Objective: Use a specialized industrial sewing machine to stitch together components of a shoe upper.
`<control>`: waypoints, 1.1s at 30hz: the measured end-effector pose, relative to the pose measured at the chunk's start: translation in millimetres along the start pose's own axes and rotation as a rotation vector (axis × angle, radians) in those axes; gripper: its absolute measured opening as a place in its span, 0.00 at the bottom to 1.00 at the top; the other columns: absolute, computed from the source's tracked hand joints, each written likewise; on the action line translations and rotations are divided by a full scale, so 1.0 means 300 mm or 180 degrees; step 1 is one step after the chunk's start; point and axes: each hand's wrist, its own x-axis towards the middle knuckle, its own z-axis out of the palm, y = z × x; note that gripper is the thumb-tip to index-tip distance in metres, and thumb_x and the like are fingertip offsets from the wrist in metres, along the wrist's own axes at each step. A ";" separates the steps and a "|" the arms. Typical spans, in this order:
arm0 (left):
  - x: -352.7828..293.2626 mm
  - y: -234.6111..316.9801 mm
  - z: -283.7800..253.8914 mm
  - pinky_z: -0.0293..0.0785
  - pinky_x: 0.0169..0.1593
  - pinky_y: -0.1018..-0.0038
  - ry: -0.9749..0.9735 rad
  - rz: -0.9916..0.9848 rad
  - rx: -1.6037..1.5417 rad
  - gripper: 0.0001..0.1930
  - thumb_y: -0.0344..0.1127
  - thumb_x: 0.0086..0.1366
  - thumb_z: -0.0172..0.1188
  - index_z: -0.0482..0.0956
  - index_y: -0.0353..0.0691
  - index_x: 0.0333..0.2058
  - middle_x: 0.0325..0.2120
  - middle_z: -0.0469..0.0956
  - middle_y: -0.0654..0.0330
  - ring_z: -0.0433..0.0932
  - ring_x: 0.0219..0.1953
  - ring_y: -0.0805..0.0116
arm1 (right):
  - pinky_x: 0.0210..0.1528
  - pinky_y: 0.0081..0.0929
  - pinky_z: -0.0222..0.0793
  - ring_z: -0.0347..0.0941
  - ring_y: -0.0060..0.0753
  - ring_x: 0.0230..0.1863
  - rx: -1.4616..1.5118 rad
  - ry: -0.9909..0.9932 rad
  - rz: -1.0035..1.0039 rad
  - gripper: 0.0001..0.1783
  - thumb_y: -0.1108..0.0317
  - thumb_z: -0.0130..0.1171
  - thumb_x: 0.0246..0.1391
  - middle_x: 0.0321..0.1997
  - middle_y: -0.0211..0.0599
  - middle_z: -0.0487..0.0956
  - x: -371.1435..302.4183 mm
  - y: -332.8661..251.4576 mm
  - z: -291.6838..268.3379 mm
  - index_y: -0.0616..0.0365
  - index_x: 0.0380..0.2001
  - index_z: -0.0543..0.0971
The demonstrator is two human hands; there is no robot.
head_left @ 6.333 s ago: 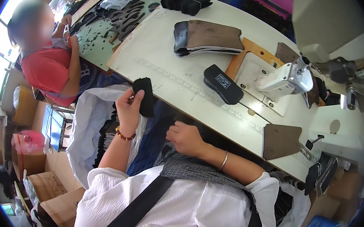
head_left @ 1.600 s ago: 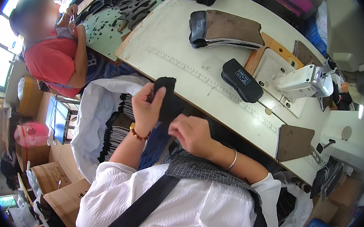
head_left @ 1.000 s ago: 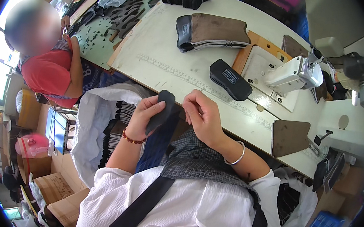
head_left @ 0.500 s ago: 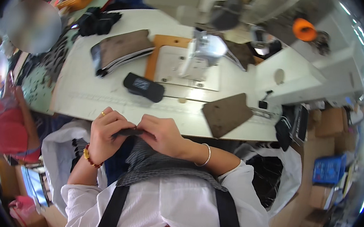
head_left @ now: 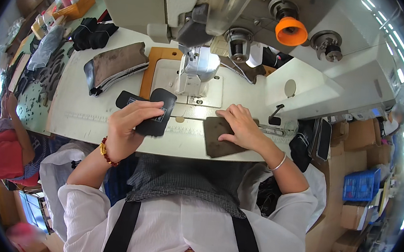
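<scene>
My left hand point(head_left: 129, 125) holds a flat black piece point(head_left: 164, 100) with rounded corners and a small white-marked label, fingers laid across its top. Its thumb is hidden. A second black piece point(head_left: 126, 98) lies partly under it on the sewing table. My right hand point(head_left: 245, 130) rests on a flat brown fabric piece point(head_left: 215, 144) at the table's front edge, thumb and fingers spread apart over it. Beyond both hands stands the sewing machine's needle head point(head_left: 195, 72), above a metal plate point(head_left: 165, 81).
A stack of brown pieces point(head_left: 117, 67) lies at left, with black bundles point(head_left: 93, 34) behind it. More black pieces point(head_left: 314, 141) sit at the right edge. White sacks point(head_left: 56, 170) hang below the table front. A co-worker in red point(head_left: 5, 153) is at far left.
My hands have parted from a small dark piece held before my chest and reached to the table. The left now grips a black piece; the right touches the brown piece, which has turned.
</scene>
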 end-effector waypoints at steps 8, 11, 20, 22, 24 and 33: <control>0.103 -0.015 -0.006 0.83 0.39 0.70 0.0219 0.1268 0.0722 0.21 0.25 0.50 0.71 0.88 0.35 0.46 0.46 0.85 0.53 0.85 0.37 0.60 | 0.49 0.39 0.69 0.76 0.46 0.41 0.0468 0.0688 0.0024 0.09 0.73 0.68 0.54 0.37 0.37 0.77 0.138 -0.078 -0.065 0.54 0.38 0.79; 0.164 -0.025 -0.028 0.82 0.34 0.72 0.0400 0.1764 0.1046 0.18 0.26 0.50 0.71 0.88 0.34 0.43 0.44 0.85 0.54 0.83 0.33 0.64 | 0.48 0.39 0.70 0.78 0.49 0.38 0.0591 0.0903 -0.0037 0.10 0.74 0.69 0.54 0.34 0.38 0.80 0.180 -0.135 -0.175 0.55 0.39 0.80; 0.284 -0.052 0.058 0.80 0.31 0.76 0.0722 0.2047 0.1301 0.14 0.26 0.51 0.72 0.88 0.36 0.39 0.40 0.85 0.57 0.80 0.30 0.68 | 0.41 0.45 0.72 0.78 0.47 0.36 0.0337 0.1723 -0.0294 0.11 0.76 0.68 0.48 0.34 0.39 0.81 0.334 -0.108 -0.209 0.59 0.37 0.82; 0.289 -0.057 0.063 0.80 0.31 0.76 0.0635 0.1943 0.1265 0.14 0.27 0.51 0.71 0.88 0.36 0.39 0.40 0.85 0.57 0.81 0.30 0.68 | 0.44 0.38 0.76 0.81 0.40 0.38 -0.0236 0.1805 -0.0604 0.10 0.78 0.69 0.52 0.36 0.35 0.84 0.322 -0.096 -0.181 0.58 0.38 0.83; 0.286 -0.056 0.060 0.80 0.31 0.76 0.0468 0.1734 0.1229 0.15 0.28 0.52 0.69 0.88 0.36 0.41 0.38 0.85 0.58 0.81 0.32 0.67 | 0.47 0.33 0.77 0.83 0.35 0.40 0.0054 0.1545 -0.0341 0.10 0.79 0.69 0.53 0.38 0.32 0.85 0.303 -0.083 -0.157 0.55 0.39 0.84; 0.271 -0.090 0.068 0.78 0.38 0.71 -0.0135 0.1242 0.1489 0.18 0.32 0.48 0.67 0.88 0.42 0.41 0.39 0.80 0.59 0.79 0.43 0.64 | 0.57 0.26 0.76 0.76 0.25 0.53 0.1812 0.0600 0.0251 0.23 0.79 0.59 0.67 0.56 0.36 0.77 0.192 0.044 -0.060 0.67 0.63 0.71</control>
